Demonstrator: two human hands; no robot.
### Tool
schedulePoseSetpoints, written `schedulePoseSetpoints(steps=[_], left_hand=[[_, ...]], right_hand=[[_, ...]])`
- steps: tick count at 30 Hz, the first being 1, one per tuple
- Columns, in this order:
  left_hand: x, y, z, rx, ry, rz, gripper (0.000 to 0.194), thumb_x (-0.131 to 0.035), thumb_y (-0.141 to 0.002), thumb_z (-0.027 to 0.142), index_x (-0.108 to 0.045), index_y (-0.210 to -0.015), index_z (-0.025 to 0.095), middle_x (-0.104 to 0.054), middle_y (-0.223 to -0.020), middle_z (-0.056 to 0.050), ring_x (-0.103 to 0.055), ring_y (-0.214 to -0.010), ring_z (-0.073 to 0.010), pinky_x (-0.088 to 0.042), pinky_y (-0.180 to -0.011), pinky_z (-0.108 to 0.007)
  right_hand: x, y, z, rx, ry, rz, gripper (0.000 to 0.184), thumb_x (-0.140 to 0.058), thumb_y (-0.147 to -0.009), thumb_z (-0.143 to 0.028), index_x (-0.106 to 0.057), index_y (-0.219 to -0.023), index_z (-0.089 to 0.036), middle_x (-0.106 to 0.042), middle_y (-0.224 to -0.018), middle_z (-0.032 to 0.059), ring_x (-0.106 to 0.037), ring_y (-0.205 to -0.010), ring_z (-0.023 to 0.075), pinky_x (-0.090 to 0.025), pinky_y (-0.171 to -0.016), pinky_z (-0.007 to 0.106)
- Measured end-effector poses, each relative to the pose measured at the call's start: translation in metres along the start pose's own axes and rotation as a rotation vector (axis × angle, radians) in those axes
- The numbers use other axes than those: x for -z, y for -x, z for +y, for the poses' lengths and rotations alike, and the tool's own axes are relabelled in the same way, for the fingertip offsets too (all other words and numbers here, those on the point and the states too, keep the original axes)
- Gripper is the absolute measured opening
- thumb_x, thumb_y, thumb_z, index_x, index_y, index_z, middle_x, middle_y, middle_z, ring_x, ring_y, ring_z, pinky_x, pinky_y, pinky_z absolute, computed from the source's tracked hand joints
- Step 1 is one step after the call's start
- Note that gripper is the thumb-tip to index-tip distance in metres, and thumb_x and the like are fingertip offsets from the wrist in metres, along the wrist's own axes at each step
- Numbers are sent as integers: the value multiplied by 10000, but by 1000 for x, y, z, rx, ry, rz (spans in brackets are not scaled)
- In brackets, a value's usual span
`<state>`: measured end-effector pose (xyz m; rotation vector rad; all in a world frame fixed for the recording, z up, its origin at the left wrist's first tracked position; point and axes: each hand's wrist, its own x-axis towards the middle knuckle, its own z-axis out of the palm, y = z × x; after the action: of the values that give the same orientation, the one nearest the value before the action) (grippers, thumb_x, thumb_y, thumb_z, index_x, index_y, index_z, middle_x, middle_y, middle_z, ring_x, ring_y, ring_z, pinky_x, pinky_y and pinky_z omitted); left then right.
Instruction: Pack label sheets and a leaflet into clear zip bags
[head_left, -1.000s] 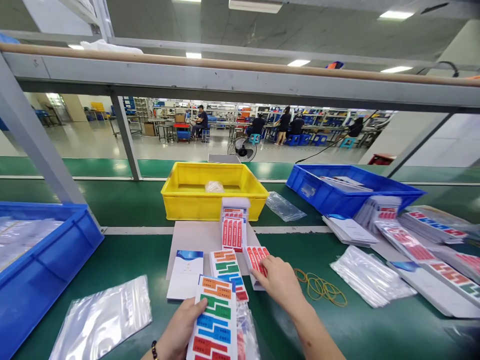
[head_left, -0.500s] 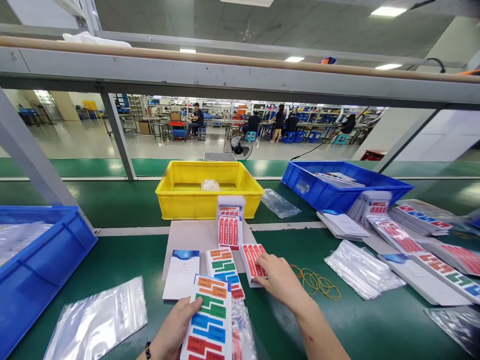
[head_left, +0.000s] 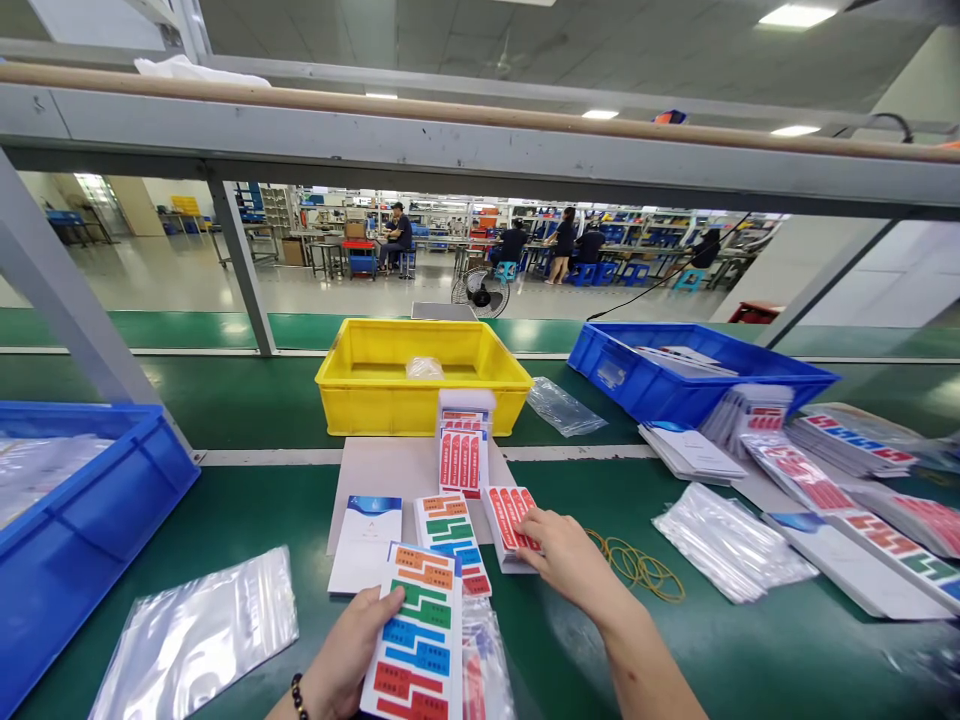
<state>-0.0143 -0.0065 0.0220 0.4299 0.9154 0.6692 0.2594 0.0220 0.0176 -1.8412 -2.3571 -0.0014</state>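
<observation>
My left hand (head_left: 356, 640) is closed around a sticker sheet (head_left: 416, 635) with orange, green, blue and red shapes, its thumb on the front. Fingers of my right hand (head_left: 566, 555) are bent over the right edge of a stack of red sticker sheets (head_left: 510, 510), gripping at the top sheet. Between the hands lies a stack of multicoloured sticker sheets (head_left: 450, 535). A white booklet (head_left: 367, 545) with a blue top is left of it. Farther back, more red sticker sheets (head_left: 463, 460) lean upright against the yellow bin (head_left: 420, 408).
Clear plastic bags (head_left: 202, 630) lie at left near a blue bin (head_left: 97, 520). Rubber bands (head_left: 637, 567) and more plastic bags (head_left: 731, 540) are right of my right hand. Booklets and sticker stacks lie by another blue bin (head_left: 637, 385). A metal frame crosses above the bench.
The camera view has shifted slightly. My left hand still holds the multicoloured sticker sheet, and my right hand stays at the red stack with its fingers moved a little.
</observation>
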Motion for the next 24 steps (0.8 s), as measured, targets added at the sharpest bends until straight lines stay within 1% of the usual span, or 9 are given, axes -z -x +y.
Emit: schedulePoseSetpoints(steps=[3,6,8,11,14,16,19,24], left_hand=[[0,-1,0,-26,1,-18,274,-642,-741,272,-597,-896,51,-711,-807,-160,-682,-714,-262,-535,-655,-326],[1,-1,0,-41,10,-24,286,-650,-733,274,-601,-905,51,-712,-795,-154,-682,-703,-263,-535,-665,-334],[2,-1,1,-35,6,-6,297,-649,-733,273,-598,-919,48,-712,-783,-154,-682,-692,-266,-535,-662,-343],[3,0,1,-33,-5,13,286,-635,-746,268,-594,-924,48,-712,-780,-155,-682,-691,-268,-537,-650,-347],[4,-1,0,-38,-2,3,259,-616,-761,256,-595,-913,47,-711,-789,-158,-682,-703,-267,-539,-638,-338],[4,-2,-1,-40,3,-4,252,-613,-764,253,-597,-909,46,-711,-791,-159,-682,-704,-266,-541,-631,-334],[3,-1,0,-36,7,-5,245,-627,-752,252,-605,-888,49,-712,-783,-158,-683,-693,-264,-544,-635,-333],[3,0,0,-39,21,-17,257,-663,-720,259,-613,-856,47,-713,-762,-160,-684,-674,-267,-549,-628,-329]], right_hand=[[-3,0,3,43,20,70,294,-382,-856,-131,-628,-706,-190,-647,-732,36,-582,-694,167,-345,-645,276],[-7,-1,-2,56,57,158,323,-337,-861,-99,-622,-718,-155,-654,-760,74,-579,-728,182,-346,-718,301],[-11,-2,-10,84,104,184,310,-362,-840,-74,-612,-669,-144,-645,-712,75,-575,-692,180,-344,-726,306],[-15,-3,-20,110,144,143,258,-446,-788,-53,-596,-601,-148,-617,-605,50,-560,-589,168,-341,-644,296],[-13,-5,-22,108,132,114,148,-550,-762,-117,-604,-629,-154,-622,-645,43,-568,-610,172,-333,-598,282],[-9,-5,-20,105,122,99,108,-606,-745,-174,-602,-638,-159,-620,-671,36,-568,-629,169,-333,-584,269],[-5,-6,-15,95,78,64,127,-631,-743,-228,-597,-638,-165,-616,-686,28,-562,-640,161,-339,-585,256],[-6,-7,-10,71,-6,10,174,-592,-784,-262,-593,-635,-173,-609,-693,31,-553,-654,163,-350,-588,252]])
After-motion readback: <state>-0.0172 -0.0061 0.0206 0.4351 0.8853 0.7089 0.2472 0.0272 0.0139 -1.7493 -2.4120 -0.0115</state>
